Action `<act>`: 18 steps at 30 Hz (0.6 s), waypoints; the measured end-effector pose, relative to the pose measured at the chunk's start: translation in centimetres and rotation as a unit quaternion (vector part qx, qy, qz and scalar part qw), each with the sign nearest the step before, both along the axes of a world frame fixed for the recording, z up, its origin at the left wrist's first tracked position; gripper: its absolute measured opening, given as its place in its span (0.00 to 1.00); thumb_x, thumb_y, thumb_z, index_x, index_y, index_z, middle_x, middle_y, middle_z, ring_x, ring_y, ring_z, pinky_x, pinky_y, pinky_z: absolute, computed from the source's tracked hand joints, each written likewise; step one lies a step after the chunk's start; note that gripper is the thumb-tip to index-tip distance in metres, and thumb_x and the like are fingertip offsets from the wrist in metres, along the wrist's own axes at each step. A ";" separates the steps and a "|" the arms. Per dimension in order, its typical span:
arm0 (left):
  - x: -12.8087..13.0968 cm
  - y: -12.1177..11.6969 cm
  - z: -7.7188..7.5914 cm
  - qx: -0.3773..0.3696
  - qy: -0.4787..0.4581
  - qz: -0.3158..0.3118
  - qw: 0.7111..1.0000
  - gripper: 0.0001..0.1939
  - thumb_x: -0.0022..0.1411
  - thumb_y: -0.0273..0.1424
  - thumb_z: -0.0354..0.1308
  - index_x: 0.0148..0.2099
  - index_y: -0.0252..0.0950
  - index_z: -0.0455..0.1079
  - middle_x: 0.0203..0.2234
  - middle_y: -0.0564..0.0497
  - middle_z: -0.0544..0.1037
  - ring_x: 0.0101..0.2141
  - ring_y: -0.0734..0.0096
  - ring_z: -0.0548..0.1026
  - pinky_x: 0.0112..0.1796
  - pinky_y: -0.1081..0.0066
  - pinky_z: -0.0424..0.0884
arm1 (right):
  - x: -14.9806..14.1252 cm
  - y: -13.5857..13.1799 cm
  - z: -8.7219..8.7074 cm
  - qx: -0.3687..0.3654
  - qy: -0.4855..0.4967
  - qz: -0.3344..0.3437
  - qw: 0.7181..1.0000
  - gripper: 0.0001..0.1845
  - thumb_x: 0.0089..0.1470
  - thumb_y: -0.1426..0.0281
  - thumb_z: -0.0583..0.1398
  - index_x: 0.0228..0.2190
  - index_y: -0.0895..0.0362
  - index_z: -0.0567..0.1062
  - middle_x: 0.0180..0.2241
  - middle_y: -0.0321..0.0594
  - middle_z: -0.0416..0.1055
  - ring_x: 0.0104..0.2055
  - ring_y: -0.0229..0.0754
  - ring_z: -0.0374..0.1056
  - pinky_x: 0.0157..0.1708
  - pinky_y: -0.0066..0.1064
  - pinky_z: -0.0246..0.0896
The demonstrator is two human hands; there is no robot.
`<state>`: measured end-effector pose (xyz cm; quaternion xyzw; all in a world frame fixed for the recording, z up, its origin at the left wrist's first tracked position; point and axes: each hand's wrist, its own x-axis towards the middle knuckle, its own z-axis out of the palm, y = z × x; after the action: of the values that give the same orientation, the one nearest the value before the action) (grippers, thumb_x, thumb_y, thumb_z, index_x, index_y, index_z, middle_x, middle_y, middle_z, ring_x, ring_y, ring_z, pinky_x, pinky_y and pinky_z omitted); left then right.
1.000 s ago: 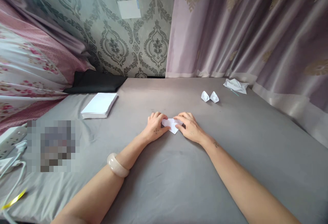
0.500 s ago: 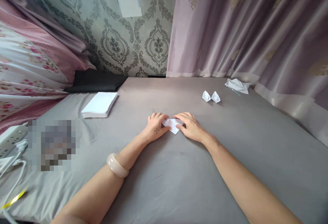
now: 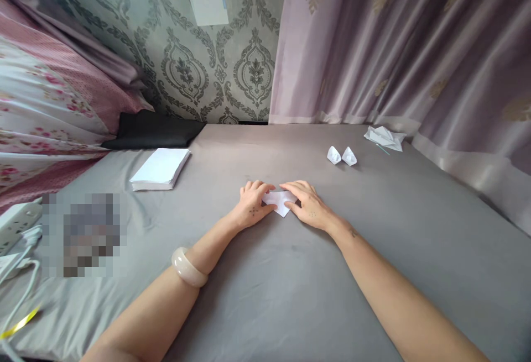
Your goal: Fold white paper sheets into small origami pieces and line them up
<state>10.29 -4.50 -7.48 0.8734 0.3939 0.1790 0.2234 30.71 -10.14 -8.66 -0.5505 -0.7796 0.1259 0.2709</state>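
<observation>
A small folded piece of white paper (image 3: 281, 200) lies on the grey sheet between my hands, its pointed corner toward me. My left hand (image 3: 254, 203) grips its left end, thumb on top and fingers curled along the far edge. At the right end my right hand (image 3: 307, 205) grips it the same way, thumb pressed on the paper. Parts of both ends are hidden under my fingers. Beyond my right hand stand two small folded white paper shapes (image 3: 342, 156), side by side.
A stack of white paper (image 3: 161, 168) sits at the left, in front of a black folded item (image 3: 153, 130). More folded paper (image 3: 385, 137) lies at the far right by the curtain (image 3: 352, 47). A power strip (image 3: 19, 221) with white cables and a yellow strip (image 3: 20, 322) are at the left edge.
The view has shifted very slightly. Both hands stay on the folded paper, with hardly any visible movement.
</observation>
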 end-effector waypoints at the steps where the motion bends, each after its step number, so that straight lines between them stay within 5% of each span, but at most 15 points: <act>1: 0.0 0.0 0.0 -0.002 0.000 0.000 1.000 0.20 0.57 0.35 0.59 0.52 0.43 0.65 0.44 0.48 0.71 0.45 0.58 0.64 0.46 0.59 0.60 | 0.0 0.0 0.1 0.000 0.000 0.001 1.000 0.24 0.58 0.70 0.56 0.56 0.48 0.63 0.55 0.39 0.66 0.59 0.47 0.54 0.58 0.46 0.51; 7: 0.1 0.1 0.3 -0.036 0.000 0.005 0.999 0.17 0.56 0.34 0.60 0.49 0.41 0.69 0.41 0.48 0.71 0.45 0.58 0.64 0.46 0.59 0.60 | -0.2 -0.1 0.6 -0.005 -0.003 -0.020 1.000 0.21 0.56 0.69 0.58 0.52 0.49 0.68 0.47 0.40 0.70 0.50 0.47 0.60 0.53 0.44 0.56; 18: 0.0 0.6 -0.2 -0.068 -0.028 -0.006 0.997 0.08 0.60 0.36 0.54 0.38 0.41 0.73 0.35 0.50 0.75 0.41 0.61 0.68 0.47 0.56 0.60 | 0.2 0.8 0.5 -0.053 0.038 -0.054 0.996 0.03 0.52 0.66 0.63 0.31 0.49 0.78 0.35 0.35 0.73 0.41 0.42 0.64 0.46 0.40 0.56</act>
<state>10.33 -3.90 -7.63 0.8530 0.3940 0.1746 0.2943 30.90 -9.33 -8.15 -0.6004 -0.7298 0.1733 0.2772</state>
